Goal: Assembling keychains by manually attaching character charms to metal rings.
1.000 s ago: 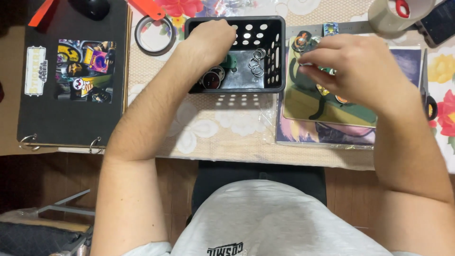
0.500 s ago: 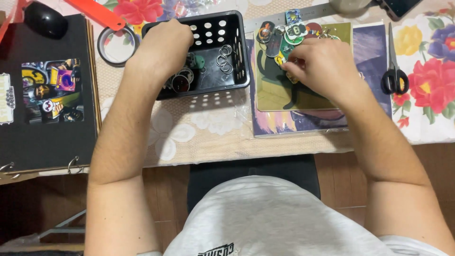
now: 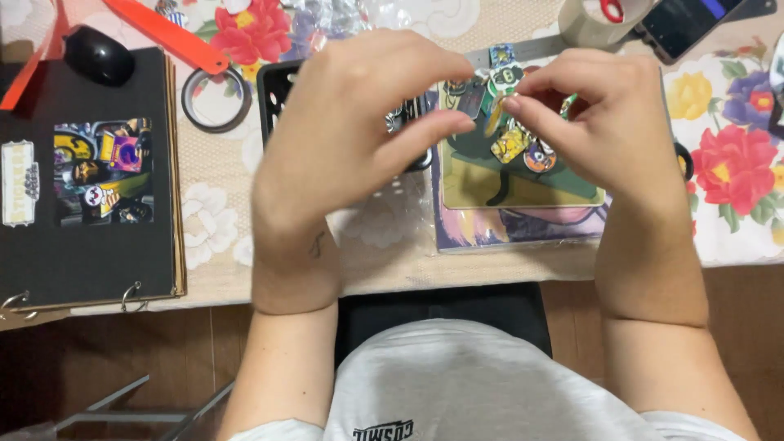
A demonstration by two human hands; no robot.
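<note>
- Left hand [image 3: 351, 139] raised above the black perforated basket [image 3: 273, 90], thumb and forefinger nearly closed; whether something small sits between them — cannot tell, motion blur.
- Right hand [image 3: 608, 122] raised over the sticker sheet [image 3: 523, 175], fingertips pressed together on a small colourful sticker [image 3: 500, 82] at the sheet's upper edge.
- Sticker sits between the two hands, just above the sheet, close to the left forefinger tip.
- Sheet lies on a larger printed sleeve [image 3: 506, 233] on the floral tablecloth [image 3: 727, 163].
- Black scrapbook album [image 3: 82, 245] with ring binding lies far left, one sticker collage already on its page; well apart from both hands.
- Tape ring [image 3: 214, 98] between album and basket; orange strip [image 3: 163, 33] and black mouse [image 3: 98, 55] above the album.
- Tape roll [image 3: 592, 18] and phone [image 3: 686, 20] at top right.
- Judgement on doing the step well: peel slowly from one corner, keep the right pinch on the very edge so the adhesive side stays untouched.
- Left fingers should steady the backing or take the free corner, not grab the face.
- Risk, judged: sticker curling onto itself or tearing if pulled fast; keep it flat and low over the sheet.
</note>
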